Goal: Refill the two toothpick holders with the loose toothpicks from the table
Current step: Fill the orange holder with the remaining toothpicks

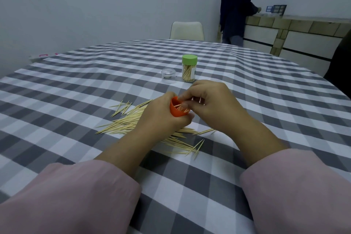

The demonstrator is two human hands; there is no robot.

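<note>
My left hand [163, 115] grips an orange toothpick holder [177, 111], tilted with its open mouth toward my right hand. My right hand [210, 103] pinches toothpicks at that mouth; a few tips show inside the holder. Loose toothpicks [129, 121] lie scattered on the checked tablecloth under and around both hands. Farther back a clear holder with a green lid [189, 68] stands upright, full of toothpicks. A clear plastic cap [168, 75] sits just left of it.
The table [95, 74] carries a grey-and-white checked cloth. A white chair [187, 30] stands at the far edge. A person in dark clothes [235, 5] stands at a counter [296, 26] at the back right.
</note>
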